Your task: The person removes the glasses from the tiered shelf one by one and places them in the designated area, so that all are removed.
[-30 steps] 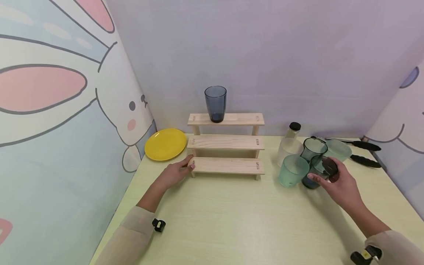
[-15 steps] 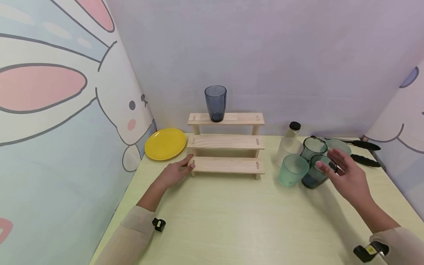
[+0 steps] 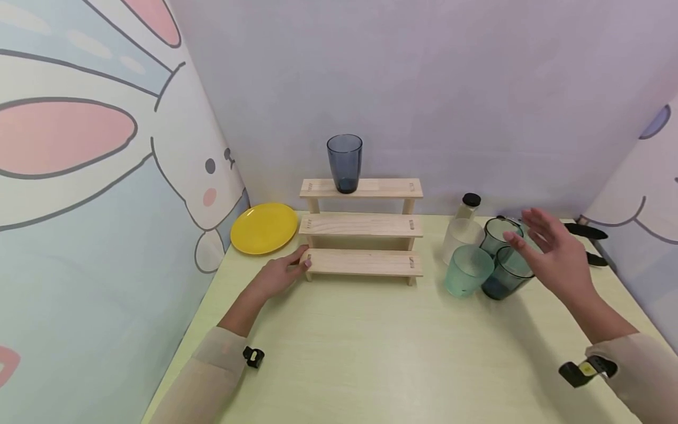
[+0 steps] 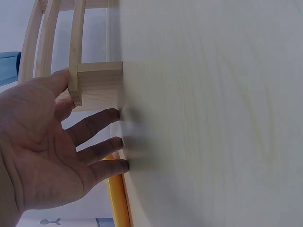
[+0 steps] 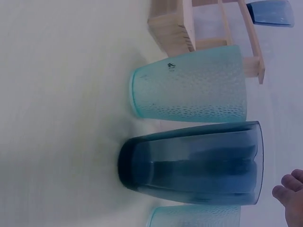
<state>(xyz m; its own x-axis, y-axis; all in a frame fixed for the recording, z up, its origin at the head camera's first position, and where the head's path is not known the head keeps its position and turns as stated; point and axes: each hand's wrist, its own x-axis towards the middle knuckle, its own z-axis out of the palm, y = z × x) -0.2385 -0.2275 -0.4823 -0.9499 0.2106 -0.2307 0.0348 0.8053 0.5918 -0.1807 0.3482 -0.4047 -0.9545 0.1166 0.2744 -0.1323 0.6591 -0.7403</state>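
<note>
A three-step wooden stand (image 3: 365,262) has a blue glass (image 3: 345,165) upright on its top step. At the stand's left end, my left hand (image 3: 275,277) pinches the lowest board between thumb and index finger; its other fingers extend toward the tabletop in the left wrist view. My right hand (image 3: 561,259) is spread above the cups on the right, holding nothing. Nearest it stands a dark blue glass (image 5: 194,163), upright, beside a frosted green cup (image 5: 189,85). Another dark-rimmed glass (image 3: 494,237) stands behind them. My right hand partly hides a pale green cup behind it.
A yellow plate (image 3: 265,228) lies left of the stand against the wall. A frosted clear cup (image 3: 459,242) and a black-capped bottle (image 3: 470,203) stand at the back right. Black handles (image 3: 588,231) lie at the far right, partly behind my right hand.
My right hand has let go of the dark blue glass and moved up and back over the cups. The glass stays where it was. My left hand keeps its hold on the stand.
</note>
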